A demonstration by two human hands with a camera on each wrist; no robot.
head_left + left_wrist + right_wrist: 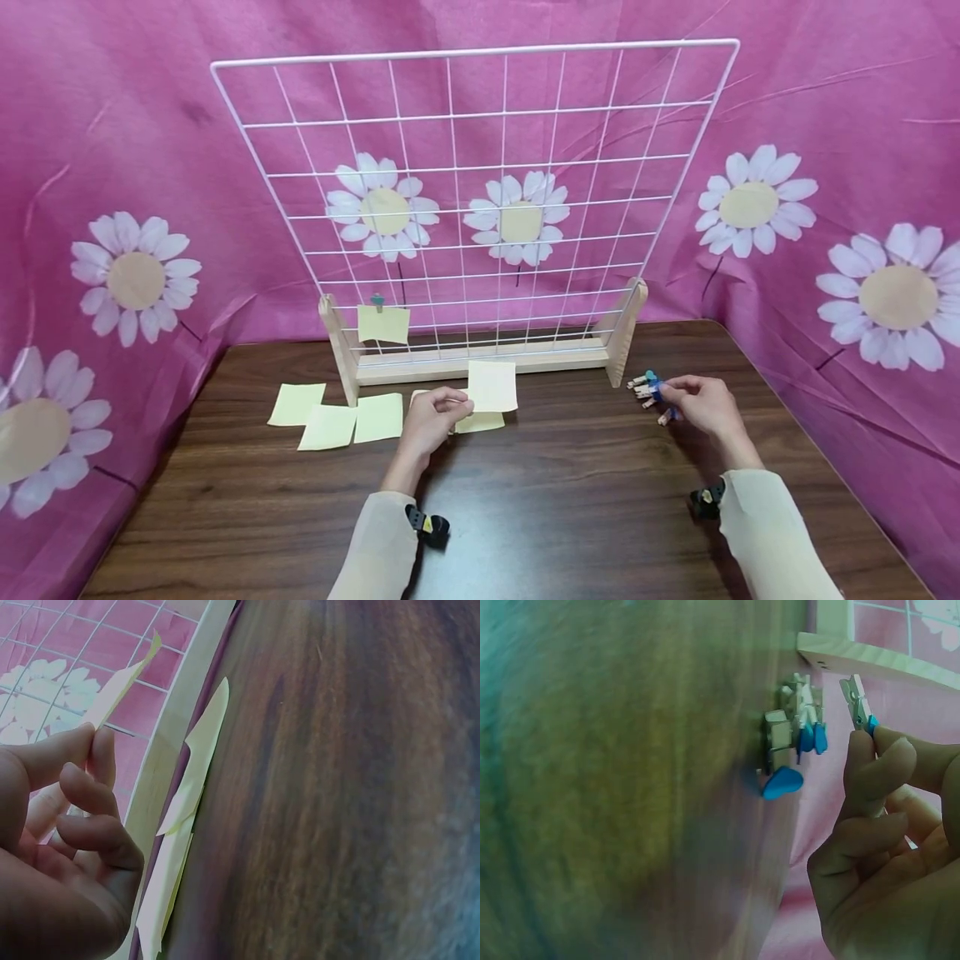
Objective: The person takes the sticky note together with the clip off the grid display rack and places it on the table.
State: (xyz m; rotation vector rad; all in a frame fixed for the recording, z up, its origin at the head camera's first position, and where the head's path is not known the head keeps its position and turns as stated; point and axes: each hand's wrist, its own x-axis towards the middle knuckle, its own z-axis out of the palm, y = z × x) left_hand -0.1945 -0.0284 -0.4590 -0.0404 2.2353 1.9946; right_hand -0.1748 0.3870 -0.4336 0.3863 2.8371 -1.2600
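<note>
My left hand [431,423] pinches a pale yellow sticky note [492,386] by its edge, holding it up above the table. In the left wrist view the same note [120,688] is seen nearly edge-on between thumb and finger. At the right, my right hand [703,405] pinches a small wooden clothespin [857,701] with a blue end, raised off the tabletop. Several more clothespins [802,712] with blue ends lie in a little pile beside that hand. One yellow note [384,324] hangs from a green-topped clip [377,301] low on the white wire grid [477,110].
Several yellow notes [327,427] lie on the dark wooden table [570,517] left of and under my left hand. The grid stands in a wooden base [480,365] near the back edge. Behind it hangs a pink cloth [247,275] with white flowers.
</note>
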